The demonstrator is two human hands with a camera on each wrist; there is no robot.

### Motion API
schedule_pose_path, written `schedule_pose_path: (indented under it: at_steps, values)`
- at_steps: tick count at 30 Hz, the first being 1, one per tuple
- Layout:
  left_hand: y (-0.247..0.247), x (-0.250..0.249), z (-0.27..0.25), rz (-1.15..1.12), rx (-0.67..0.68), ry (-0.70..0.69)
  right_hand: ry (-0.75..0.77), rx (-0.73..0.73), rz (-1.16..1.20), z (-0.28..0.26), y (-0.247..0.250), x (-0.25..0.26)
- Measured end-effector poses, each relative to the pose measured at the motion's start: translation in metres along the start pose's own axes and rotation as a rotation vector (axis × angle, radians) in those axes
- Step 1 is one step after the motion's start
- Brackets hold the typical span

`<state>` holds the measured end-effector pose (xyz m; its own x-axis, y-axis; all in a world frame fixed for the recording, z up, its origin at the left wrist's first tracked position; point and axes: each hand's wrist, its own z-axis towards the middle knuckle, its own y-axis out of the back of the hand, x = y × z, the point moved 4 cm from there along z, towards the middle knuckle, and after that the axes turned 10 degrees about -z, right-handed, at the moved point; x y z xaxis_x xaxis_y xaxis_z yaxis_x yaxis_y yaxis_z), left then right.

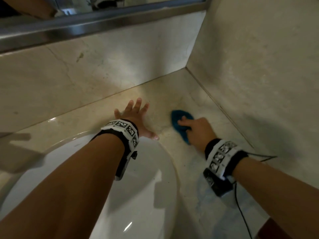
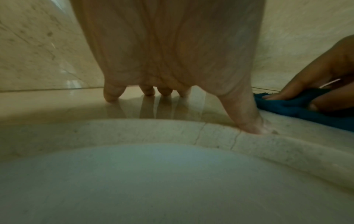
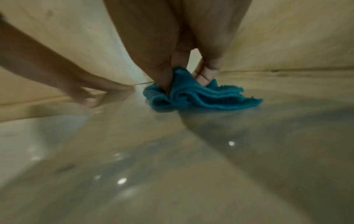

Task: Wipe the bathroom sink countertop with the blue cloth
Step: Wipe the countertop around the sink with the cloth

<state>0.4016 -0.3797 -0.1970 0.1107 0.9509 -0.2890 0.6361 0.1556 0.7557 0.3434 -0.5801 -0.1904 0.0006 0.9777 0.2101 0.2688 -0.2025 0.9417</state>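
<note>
The blue cloth (image 1: 179, 124) (image 3: 191, 97) (image 2: 298, 109) lies bunched on the beige marble countertop (image 1: 172, 94) near the right back corner. My right hand (image 1: 195, 130) (image 3: 184, 71) grips it, thumb and fingers curled into its folds, pressing it onto the stone. My left hand (image 1: 134, 116) (image 2: 172, 75) rests flat on the countertop just left of the cloth, fingers spread and straight, thumb at the basin's rim. It holds nothing.
A white sink basin (image 1: 141, 178) (image 2: 153, 181) fills the lower left. Marble walls (image 1: 259, 66) close the counter at the back and right. A mirror's metal frame (image 1: 86, 26) runs above. A black cable (image 1: 241, 209) trails from my right wrist.
</note>
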Motion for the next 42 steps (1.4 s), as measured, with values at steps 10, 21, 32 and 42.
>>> schedule_pose_path:
  at_steps: [10,21,32,42]
  values:
    - [-0.002,0.001,0.002,0.006,-0.011,0.002,-0.251,-0.083,-0.072,0.026,0.034,-0.069]
    - [-0.002,0.002,0.001,-0.009,-0.024,-0.014,0.017,0.007,-0.012,0.008,0.013,-0.003]
    - [-0.003,0.002,0.002,-0.021,-0.007,-0.016,-0.203,-0.049,-0.115,0.000,0.019,-0.050]
    - [-0.002,0.003,0.003,-0.002,-0.012,-0.030,-0.009,-0.043,0.076,-0.013,0.006,0.004]
